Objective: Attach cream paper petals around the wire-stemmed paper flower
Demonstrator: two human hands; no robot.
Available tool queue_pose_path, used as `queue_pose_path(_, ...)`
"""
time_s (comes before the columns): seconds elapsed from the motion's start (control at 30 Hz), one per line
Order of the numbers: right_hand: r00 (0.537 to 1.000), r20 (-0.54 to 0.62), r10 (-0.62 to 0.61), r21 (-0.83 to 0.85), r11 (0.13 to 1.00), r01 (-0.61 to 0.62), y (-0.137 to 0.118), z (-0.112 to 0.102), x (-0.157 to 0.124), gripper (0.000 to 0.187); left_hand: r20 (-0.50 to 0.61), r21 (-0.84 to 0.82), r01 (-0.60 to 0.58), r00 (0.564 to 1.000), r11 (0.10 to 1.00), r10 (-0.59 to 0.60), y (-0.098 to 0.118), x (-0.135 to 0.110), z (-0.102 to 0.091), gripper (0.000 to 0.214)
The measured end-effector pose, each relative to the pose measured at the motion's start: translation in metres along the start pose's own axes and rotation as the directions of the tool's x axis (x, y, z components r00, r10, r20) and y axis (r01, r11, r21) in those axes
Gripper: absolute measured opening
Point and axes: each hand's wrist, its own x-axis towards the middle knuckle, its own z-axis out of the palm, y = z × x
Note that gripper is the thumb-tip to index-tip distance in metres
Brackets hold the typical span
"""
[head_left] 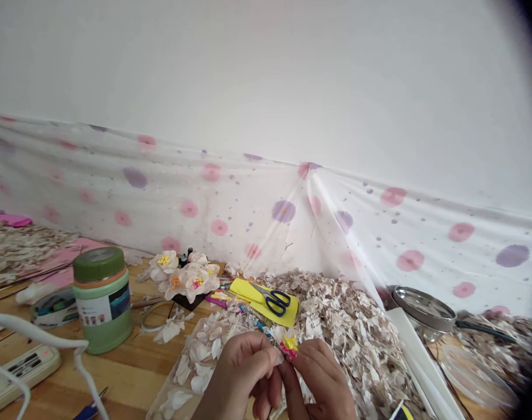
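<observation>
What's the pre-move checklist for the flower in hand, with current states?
1. Both hands on the small flower: ok, left hand and right hand pinch it from either side.
2. Yellow and pink centre showing: ok.
3. Loose petals within reach: ok, clear bag of petals lies beside the left hand.
4. Scissors free: ok, resting on yellow paper behind the hands.
5. Finished flowers clear of the hands: ok, beside the green jar.
6. Grip firmness: cannot tell.
</observation>
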Motion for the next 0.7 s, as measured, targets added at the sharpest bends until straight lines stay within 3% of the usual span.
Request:
queue_pose_path(0.17, 0.999, 0.008, 0.037, 0.024, 0.999, -0.038, 0.0, -0.001, 0.0, 0.016, 0.106, 0.014, 0.003, 0.994, 1.0, -0.004, -0.004, 0.003, -0.001, 0.042)
queue_pose_path(0.33, 0.997, -0.002, 0.079, 0.054, 0.995, -0.079, -0.002, 0.0, 0.001, 0.017, 0.066, 0.069, -0.044, 0.997, 0.997, 0.039, -0.005, 0.002, -0.001, 0.051)
queue_pose_path(0.47, 0.992, 0.017, 0.121, 0.113, 0.986, -0.122, 0.0, -0.002, 0.0, 0.019, 0.105, 0.098, -0.096, 0.991, 0.991, 0.086, -0.001, -0.001, -0.002, 0.054)
queue_pose_path(0.6, 0.97, 0.108, 0.216, 0.124, 0.966, -0.229, 0.003, -0.01, 0.002, 0.021, 0.027, 0.007, -0.172, 0.985, 0.985, 0.172, 0.001, -0.001, 0.001, 0.046)
queue_pose_path(0.7, 0.958, 0.135, 0.253, 0.105, 0.958, -0.267, 0.003, -0.014, 0.004, 0.02, 0.011, -0.066, -0.146, 0.989, 0.987, 0.147, -0.003, 0.001, 0.005, 0.038)
